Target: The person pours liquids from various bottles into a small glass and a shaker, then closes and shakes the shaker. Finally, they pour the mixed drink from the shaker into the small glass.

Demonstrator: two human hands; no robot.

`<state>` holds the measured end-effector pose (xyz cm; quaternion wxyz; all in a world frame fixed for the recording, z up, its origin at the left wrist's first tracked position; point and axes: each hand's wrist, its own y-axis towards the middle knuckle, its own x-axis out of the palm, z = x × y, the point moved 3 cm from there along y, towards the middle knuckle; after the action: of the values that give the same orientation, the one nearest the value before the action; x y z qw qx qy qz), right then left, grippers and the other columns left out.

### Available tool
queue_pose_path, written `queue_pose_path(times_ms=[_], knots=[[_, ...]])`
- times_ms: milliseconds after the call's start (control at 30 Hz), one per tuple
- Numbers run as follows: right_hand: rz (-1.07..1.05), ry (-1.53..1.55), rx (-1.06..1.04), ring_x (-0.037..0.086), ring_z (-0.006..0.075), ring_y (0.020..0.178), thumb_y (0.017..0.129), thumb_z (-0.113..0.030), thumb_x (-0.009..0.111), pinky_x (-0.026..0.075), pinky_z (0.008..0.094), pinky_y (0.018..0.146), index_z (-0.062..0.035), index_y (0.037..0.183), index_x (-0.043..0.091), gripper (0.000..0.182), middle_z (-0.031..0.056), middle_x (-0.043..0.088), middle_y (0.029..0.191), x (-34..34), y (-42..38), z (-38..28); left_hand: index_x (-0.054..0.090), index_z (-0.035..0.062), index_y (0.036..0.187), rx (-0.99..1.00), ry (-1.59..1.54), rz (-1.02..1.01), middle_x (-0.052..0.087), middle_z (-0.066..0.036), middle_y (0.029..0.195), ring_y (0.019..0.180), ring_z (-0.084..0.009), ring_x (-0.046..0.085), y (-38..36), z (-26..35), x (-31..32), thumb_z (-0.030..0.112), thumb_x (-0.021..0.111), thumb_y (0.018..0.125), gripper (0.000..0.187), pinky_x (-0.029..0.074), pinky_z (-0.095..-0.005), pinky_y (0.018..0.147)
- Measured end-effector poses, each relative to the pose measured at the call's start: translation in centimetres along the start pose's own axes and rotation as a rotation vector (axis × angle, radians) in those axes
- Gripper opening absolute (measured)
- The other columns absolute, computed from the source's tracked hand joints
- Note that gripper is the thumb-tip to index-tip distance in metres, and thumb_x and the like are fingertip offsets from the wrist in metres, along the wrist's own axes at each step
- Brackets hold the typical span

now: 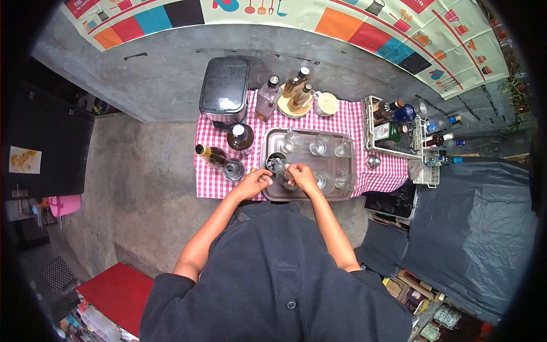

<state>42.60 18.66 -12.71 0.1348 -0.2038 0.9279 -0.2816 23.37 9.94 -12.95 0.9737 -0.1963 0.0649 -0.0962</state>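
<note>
A brown tray (307, 196) with several clear glasses lies on the pink checked cloth (208, 185). Over its left part, my right hand (301, 178) is closed around a small clear glass or vessel, partly hidden by the fingers. My left hand (255, 184) is at the tray's left edge, its fingers bent and close together; what they hold, if anything, is too small to tell. Between the hands, a dark round cup (277, 162) has something clear or pale inside. Glasses (321, 145) stand along the tray's back. Left of the tray is a round glass jar (233, 169).
Dark bottles (240, 137) and a black-lidded bin (225, 85) stand at the left. Behind the tray are a square bottle (268, 98), a plate with bottles and a cream-topped mug (326, 104). A wire basket (393, 149) with bottles stands at the right.
</note>
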Motion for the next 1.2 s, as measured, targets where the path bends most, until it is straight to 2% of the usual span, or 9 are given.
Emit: queue_pose_path(times_ms=[233, 333, 433, 600, 733, 867, 933, 1000, 1200], knots=[[0.001, 0.163, 0.018, 0.06, 0.0112, 0.056, 0.093, -0.027, 0.065, 0.047, 0.0251, 0.051, 0.0018, 0.104, 0.061, 0.031, 0.0052, 0.066, 0.077, 0.8, -1.9, 0.9, 0.054, -0.0025, 0.125, -0.04, -0.268, -0.08, 0.066, -0.009, 0.105, 0.093, -0.014, 0.064, 0.4, -0.7, 0.1, 0.015, 0.064, 0.095, 0.036, 0.05, -0.0279, 0.086], [-0.12, 0.238, -0.099, 0.063, 0.0101, 0.071, 0.094, -0.021, 0.064, 0.048, 0.0237, 0.061, -0.0006, 0.116, 0.056, 0.031, 0.0046, 0.066, 0.088, 2.1, -3.8, 1.5, 0.05, -0.002, 0.128, -0.073, -0.316, -0.081, 0.065, -0.01, 0.107, 0.093, -0.0148, 0.064, -0.3, -0.2, 0.2, 0.017, 0.064, 0.095, 0.04, 0.051, -0.0291, 0.086], [-0.258, 0.348, -0.131, 0.059, 0.0103, 0.104, 0.095, -0.014, 0.062, 0.049, 0.0262, 0.082, -0.0063, 0.132, 0.045, 0.041, 0.0039, 0.06, 0.116, 4.1, -5.8, 2.3, 0.05, -0.0004, 0.127, -0.05, -0.332, -0.112, 0.064, -0.007, 0.104, 0.092, -0.0125, 0.063, -1.6, -0.9, -0.1, 0.015, 0.066, 0.094, 0.039, 0.051, -0.0271, 0.083], [-0.297, 0.463, -0.129, 0.058, 0.0084, 0.102, 0.089, -0.001, 0.067, 0.049, 0.0252, 0.083, -0.0071, 0.132, 0.042, 0.05, 0.0032, 0.056, 0.116, 7.8, -7.3, 3.2, 0.052, 0.0036, 0.12, -0.082, -0.17, -0.073, 0.059, -0.001, 0.094, 0.086, -0.0074, 0.056, -5.2, -1.1, -1.6, 0.015, 0.075, 0.087, 0.041, 0.046, -0.0228, 0.074], [-0.403, 0.367, -0.099, 0.058, 0.0095, 0.101, 0.087, 0.003, 0.068, 0.05, 0.0241, 0.087, -0.007, 0.128, 0.044, 0.048, 0.0012, 0.054, 0.107, 11.5, -7.4, 3.5, 0.053, 0.0056, 0.115, -0.044, -0.162, -0.039, 0.058, -0.001, 0.093, 0.083, -0.0082, 0.053, -7.7, -3.2, -3.2, 0.016, 0.079, 0.083, 0.043, 0.046, -0.0249, 0.074], [-0.434, 0.13, -0.011, 0.058, 0.0133, 0.108, 0.087, -0.001, 0.068, 0.052, 0.029, 0.088, -0.0072, 0.131, 0.043, 0.051, 0.0072, 0.054, 0.126, 14.1, -7.6, 2.9, 0.053, 0.0028, 0.111, -0.033, 0.014, 0.147, 0.059, -0.006, 0.097, 0.08, -0.0132, 0.055, -10.8, -3.2, -5.8, 0.02, 0.082, 0.074, 0.05, 0.048, -0.0301, 0.074], [-0.36, -0.218, -0.181, 0.061, 0.0224, 0.108, 0.085, -0.01, 0.073, 0.052, 0.0344, 0.089, -0.003, 0.134, 0.041, 0.058, 0.0168, 0.059, 0.118, 14.0, -7.5, 1.5, 0.053, 0.003, 0.113, -0.051, 0.051, 0.264, 0.061, -0.01, 0.1, 0.083, -0.02, 0.06, -11.9, -4.5, -6.8, 0.02, 0.08, 0.073, 0.051, 0.051, -0.0345, 0.075], [-0.253, -0.396, -0.281, 0.061, 0.0287, 0.106, 0.084, -0.013, 0.073, 0.05, 0.0379, 0.091, -0.0003, 0.132, 0.044, 0.057, 0.019, 0.058, 0.119, 12.6, -7.2, -0.2, 0.052, 0.0029, 0.113, 0.012, 0.241, 0.382, 0.062, -0.015, 0.102, 0.087, -0.0273, 0.063, -12.2, -5.8, -8.3, 0.019, 0.079, 0.073, 0.051, 0.052, -0.0375, 0.077], [0.067, -0.568, -0.393, 0.06, 0.0339, 0.105, 0.08, -0.009, 0.071, 0.048, 0.0402, 0.092, 0.0008, 0.126, 0.048, 0.053, 0.02, 0.056, 0.114, 7.3, -6.8, -5.1, 0.05, 0.0003, 0.111, 0.17, 0.351, 0.545, 0.055, -0.018, 0.107, 0.1, -0.0362, 0.059, -9.9, -7.5, -10.7, 0.014, 0.075, 0.072, 0.048, 0.05, -0.0449, 0.084]])
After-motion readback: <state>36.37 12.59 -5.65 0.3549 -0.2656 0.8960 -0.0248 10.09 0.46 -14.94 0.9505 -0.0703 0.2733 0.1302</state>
